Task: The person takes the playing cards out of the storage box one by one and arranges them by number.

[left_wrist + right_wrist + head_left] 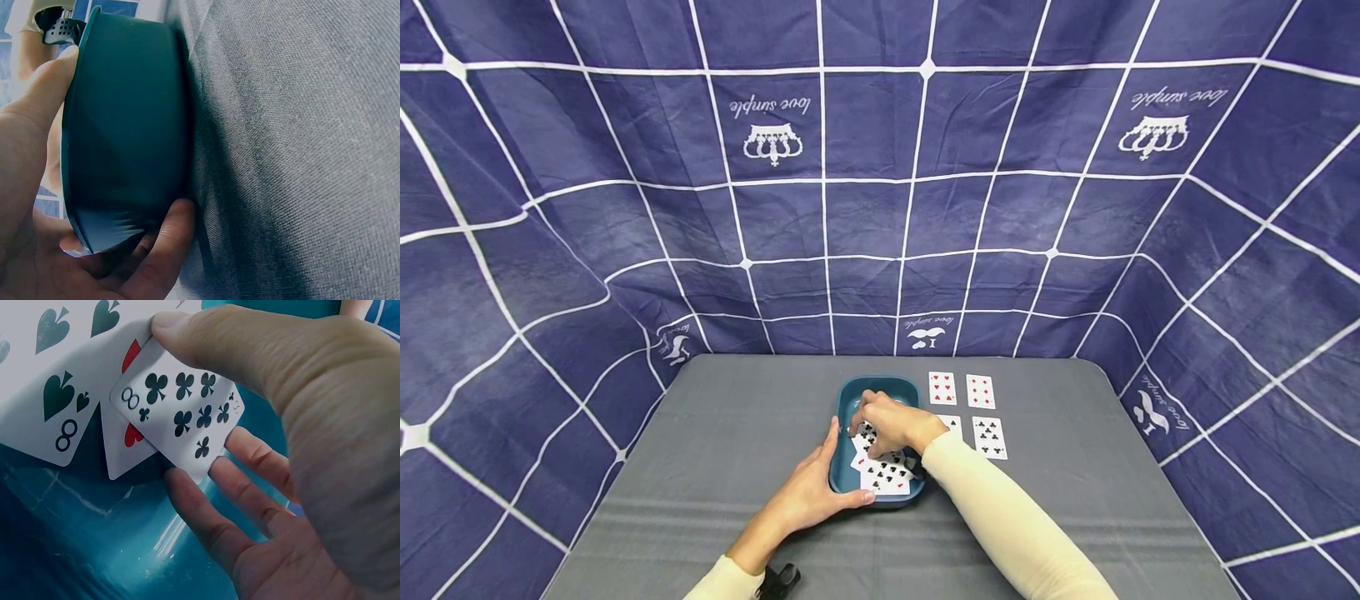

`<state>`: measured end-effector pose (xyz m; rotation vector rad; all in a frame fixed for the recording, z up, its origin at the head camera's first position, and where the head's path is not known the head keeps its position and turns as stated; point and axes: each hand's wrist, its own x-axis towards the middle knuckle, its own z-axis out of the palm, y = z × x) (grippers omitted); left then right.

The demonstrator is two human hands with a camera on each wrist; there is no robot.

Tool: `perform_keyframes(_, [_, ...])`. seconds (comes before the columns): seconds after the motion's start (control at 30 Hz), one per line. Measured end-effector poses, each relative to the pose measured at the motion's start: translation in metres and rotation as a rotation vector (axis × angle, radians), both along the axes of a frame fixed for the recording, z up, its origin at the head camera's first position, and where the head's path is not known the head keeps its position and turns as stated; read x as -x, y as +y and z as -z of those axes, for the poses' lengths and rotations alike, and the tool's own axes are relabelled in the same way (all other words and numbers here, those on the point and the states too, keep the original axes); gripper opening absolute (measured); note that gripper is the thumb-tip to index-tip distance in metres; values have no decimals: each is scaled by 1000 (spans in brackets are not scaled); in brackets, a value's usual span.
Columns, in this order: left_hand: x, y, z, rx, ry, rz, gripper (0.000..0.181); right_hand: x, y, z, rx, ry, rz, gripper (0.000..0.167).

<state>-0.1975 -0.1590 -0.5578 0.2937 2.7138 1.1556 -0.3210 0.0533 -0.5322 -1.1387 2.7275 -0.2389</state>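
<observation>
A teal plastic tray [844, 400] with rounded corners stands on the grey table, several loose playing cards lying face up inside. My left hand [811, 492] grips its near left corner, thumb at the near rim and fingers along the outer left wall. Reaching into the tray, my right hand [891, 421] holds an eight of clubs [187, 412] by its edges, thumb on one side and fingertips on the other. Under and beside that card lie a red-suited card [122, 456] and an eight of spades [56, 394]. The right hand partly covers the cards in the head view.
Right of the tray, a six of hearts [942, 388] and a six of diamonds [981, 392] lie in a far row. Nearer are a clubs card [990, 437] and another black-suited card [951, 422], partly hidden by the right wrist. Blue gridded cloth [865, 217] hangs around the table.
</observation>
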Motion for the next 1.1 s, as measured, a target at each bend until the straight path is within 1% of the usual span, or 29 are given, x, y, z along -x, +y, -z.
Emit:
perform_keyframes(0.1, [0, 0, -1, -4, 2, 5, 146, -1, 0, -3, 17, -18, 7, 48])
perform_keyframes(0.27, [-1, 1, 0, -3, 7, 12, 146, -3, 2, -3, 23, -26, 27, 49])
perform_keyframes(0.43, [-1, 1, -1, -5, 5, 8, 147, -4, 4, -4, 48, -71, 48, 48])
perform_keyframes(0.53, [0, 1, -1, -5, 0, 5, 147, -5, 5, -6, 68, -82, 49, 48])
perform_keyframes(0.7, [-1, 0, -2, 0, -10, -1, 147, -6, 8, -10, 106, -51, 17, 48])
perform_keyframes(0.83, [0, 0, -2, 3, -2, -2, 147, -7, 12, -13, 157, -22, -14, 48])
perform_keyframes(1.1, [-1, 1, -2, 6, 12, -5, 147, -13, 25, -20, 223, -43, -8, 49])
